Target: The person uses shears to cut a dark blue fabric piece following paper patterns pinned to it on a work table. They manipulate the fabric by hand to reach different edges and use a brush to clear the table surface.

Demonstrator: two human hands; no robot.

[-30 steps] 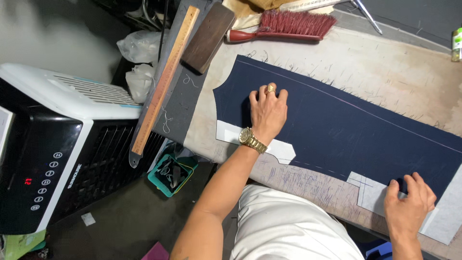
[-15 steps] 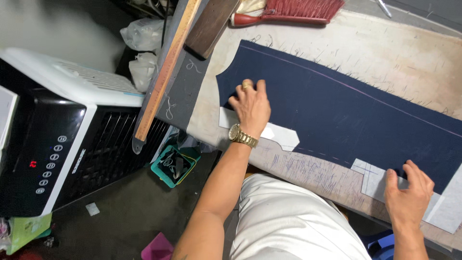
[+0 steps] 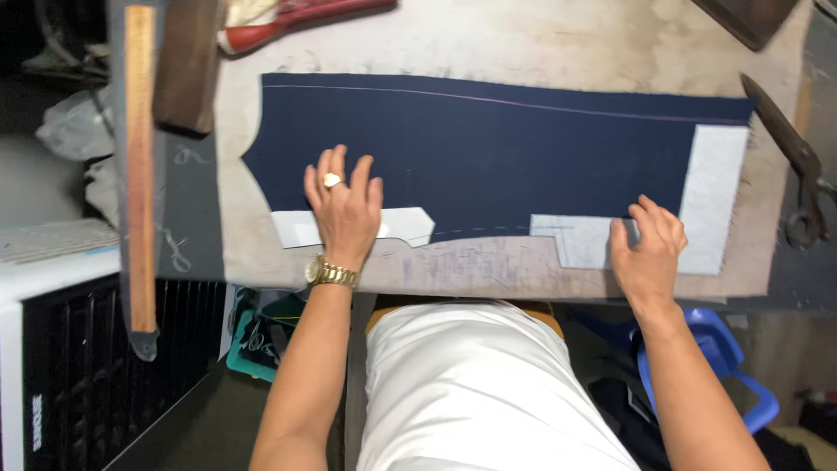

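Navy cloth panel (image 3: 523, 157), long and flat with a pale chalk line near its far edge, lies spread on the worn grey worktable (image 3: 540, 52), its long axis running left to right across the person's front. The left hand (image 3: 344, 209) presses flat, fingers spread, gripping nothing, on the cloth's near edge over a small white paper pattern piece (image 3: 410, 225). The right hand (image 3: 649, 249) lies open on the larger white L-shaped pattern piece (image 3: 715, 192) toward the right end (dark shears (image 3: 789, 166) rest just beyond). Compared with half a second ago, the view has swung right, and both hands remain planted on the cloth.
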